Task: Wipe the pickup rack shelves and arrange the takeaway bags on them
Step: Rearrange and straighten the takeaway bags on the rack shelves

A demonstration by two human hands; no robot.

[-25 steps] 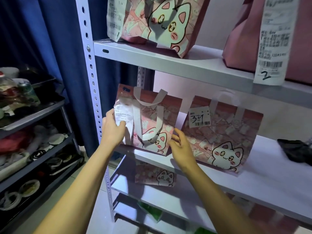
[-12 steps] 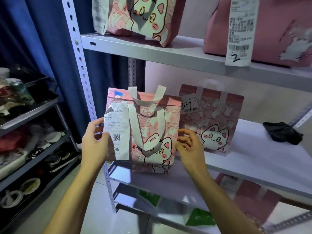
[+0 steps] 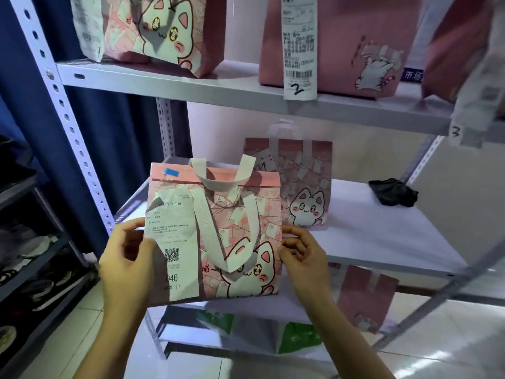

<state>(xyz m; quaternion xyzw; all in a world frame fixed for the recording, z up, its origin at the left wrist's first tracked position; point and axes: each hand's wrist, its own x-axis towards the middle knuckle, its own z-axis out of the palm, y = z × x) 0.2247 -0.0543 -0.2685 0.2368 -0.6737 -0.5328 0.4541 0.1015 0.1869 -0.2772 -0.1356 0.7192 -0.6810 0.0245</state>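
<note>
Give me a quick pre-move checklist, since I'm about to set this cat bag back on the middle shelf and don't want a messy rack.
1. Grip on held bag: left hand and right hand on either side: ok.
2. Bag upright: ok.
3. Receipt faces out: ok.
4. Free space on middle shelf beside second bag: ok.
5. Black cloth off the shelf: not ok.
6. Shelf wiped clean: cannot tell.

A takeaway shop's pickup corner: metal rack holding receipt-tagged bags.
</note>
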